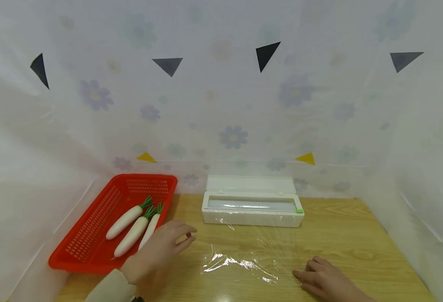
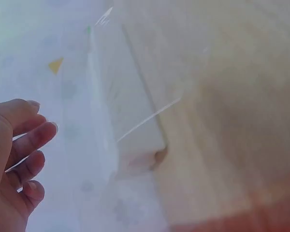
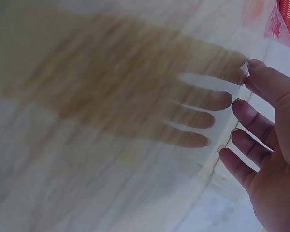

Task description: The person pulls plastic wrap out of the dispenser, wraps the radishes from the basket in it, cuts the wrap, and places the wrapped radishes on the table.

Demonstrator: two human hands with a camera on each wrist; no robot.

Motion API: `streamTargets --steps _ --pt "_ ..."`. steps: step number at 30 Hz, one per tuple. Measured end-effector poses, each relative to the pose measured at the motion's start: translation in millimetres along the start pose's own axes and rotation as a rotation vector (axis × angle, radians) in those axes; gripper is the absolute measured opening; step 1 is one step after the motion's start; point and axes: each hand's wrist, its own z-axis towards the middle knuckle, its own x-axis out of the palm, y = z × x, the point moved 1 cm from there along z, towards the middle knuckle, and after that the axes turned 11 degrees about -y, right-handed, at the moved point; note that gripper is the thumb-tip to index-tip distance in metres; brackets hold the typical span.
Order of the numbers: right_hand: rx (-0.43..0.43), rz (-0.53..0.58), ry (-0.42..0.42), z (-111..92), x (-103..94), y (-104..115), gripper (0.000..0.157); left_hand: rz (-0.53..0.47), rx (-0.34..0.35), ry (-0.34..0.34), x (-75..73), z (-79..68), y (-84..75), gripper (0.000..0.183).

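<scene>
A sheet of clear plastic wrap (image 1: 240, 264) stretches from a white wrap dispenser (image 1: 251, 219) toward me over the table, catching bright glare. My right hand (image 1: 325, 279) is at the sheet's near right side. In the right wrist view its thumb and index finger pinch the edge of the film, the other fingers extended. Beside the red basket (image 1: 93, 267), my left hand (image 1: 164, 243) is held over the table with fingers loosely bent and nothing between them. White radishes (image 1: 132, 237) with green stems lie in the basket, one partly hidden behind that hand.
The dispenser's lid (image 1: 250, 183) stands raised at the back, showing the wrap roll (image 1: 251, 205) inside. A green slider (image 1: 299, 211) sits at its right end. Flower-patterned sheeting (image 1: 221, 105) with triangle stickers closes off the back and sides of the wooden table (image 1: 342, 235).
</scene>
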Motion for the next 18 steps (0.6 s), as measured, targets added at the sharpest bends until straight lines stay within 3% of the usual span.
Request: streamTargets --steps 4,8,12,18 --pt "0.018 0.026 0.009 -0.6 0.0 -0.8 0.033 0.023 -0.124 0.013 -26.4 19.4 23.2 0.019" --pt "0.013 0.027 0.004 0.0 0.5 -1.6 0.034 0.02 -0.308 0.065 -47.1 25.1 55.6 0.017" --pt "0.012 0.03 0.0 0.0 1.2 -2.5 0.034 0.011 -0.43 0.065 -58.2 20.5 90.5 0.018" --pt "-0.066 -0.022 -0.036 0.2 3.1 -4.1 0.034 0.033 -0.526 0.057 -62.7 0.8 133.8 0.02"
